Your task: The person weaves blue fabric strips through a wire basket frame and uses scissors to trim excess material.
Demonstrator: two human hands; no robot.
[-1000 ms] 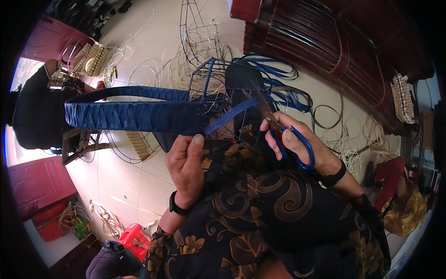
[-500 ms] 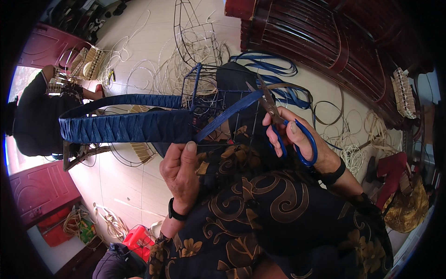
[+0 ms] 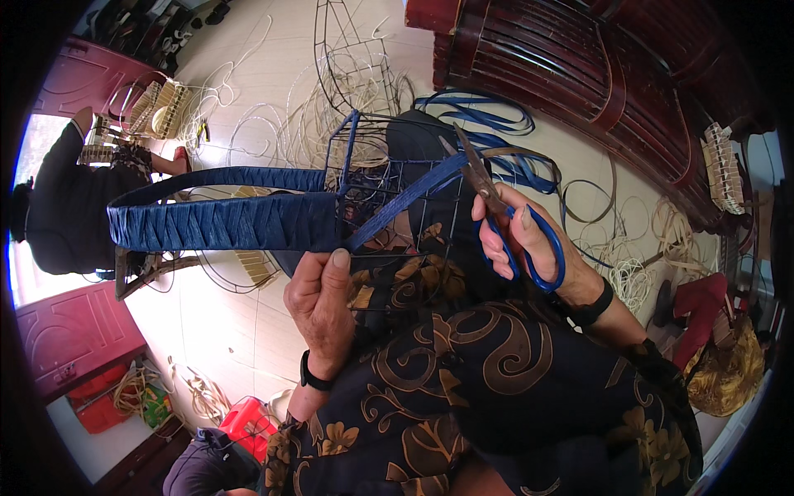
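My left hand (image 3: 322, 302) pinches a blue strip (image 3: 405, 202) where it leaves the blue-wrapped band (image 3: 219, 221) of a wire frame (image 3: 389, 198) resting on my lap. My right hand (image 3: 521, 240) holds blue-handled scissors (image 3: 496, 207), their blades open around the far end of the strip, which runs up to the right between the two hands.
A person in dark clothes (image 3: 70, 198) sits at the left by a woven basket frame (image 3: 153, 107). Pale cane coils (image 3: 331, 107) and loose blue strips (image 3: 496, 124) lie on the tiled floor. A dark wooden bench (image 3: 595, 74) stands at the upper right. A red stool (image 3: 248, 422) is below.
My right hand has brought the scissors up to the strip's end and opened the blades. My left hand has slid slightly along the band, holding the strip taut.
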